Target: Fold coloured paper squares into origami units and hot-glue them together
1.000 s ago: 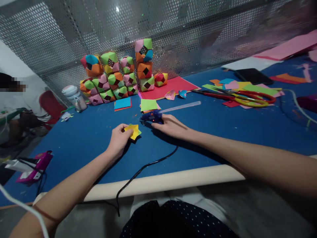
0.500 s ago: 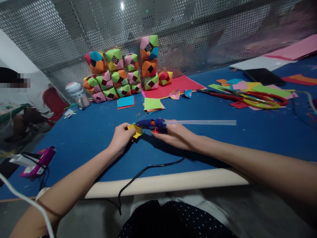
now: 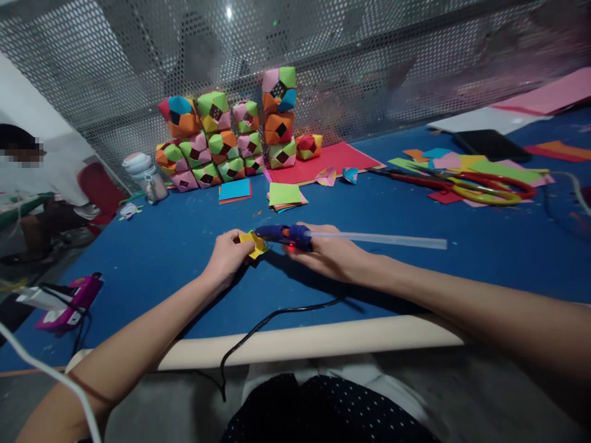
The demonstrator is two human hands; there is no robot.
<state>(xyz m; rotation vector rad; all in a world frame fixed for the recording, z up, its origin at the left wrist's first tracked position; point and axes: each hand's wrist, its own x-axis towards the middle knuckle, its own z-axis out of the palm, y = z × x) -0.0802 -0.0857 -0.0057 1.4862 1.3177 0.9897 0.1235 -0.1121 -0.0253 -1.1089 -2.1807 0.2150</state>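
My left hand [image 3: 229, 255] pinches a small folded yellow paper piece [image 3: 252, 245] just above the blue table. In my right hand [image 3: 330, 253] is a dark blue hot glue gun [image 3: 282, 234], its fingers wrapped round the handle and a small red light showing. The gun's nozzle points left and meets the upper edge of the yellow paper; I cannot tell whether glue is coming out. A long clear glue stick [image 3: 392, 239] sticks out of the back of the gun. The gun's trigger is hidden behind my hand.
Folded paper balls [image 3: 221, 146] are stacked against the perforated metal panel. Square paper stacks [image 3: 285, 194] lie before them. Scissors [image 3: 484, 186] and paper scraps are at the right. A black cord [image 3: 277, 312] crosses the front edge. A person [image 3: 41, 184] sits at far left.
The glue gun has tilted slightly, so the rear end of the glue stick sits lower. My left hand and the yellow paper have hardly moved.
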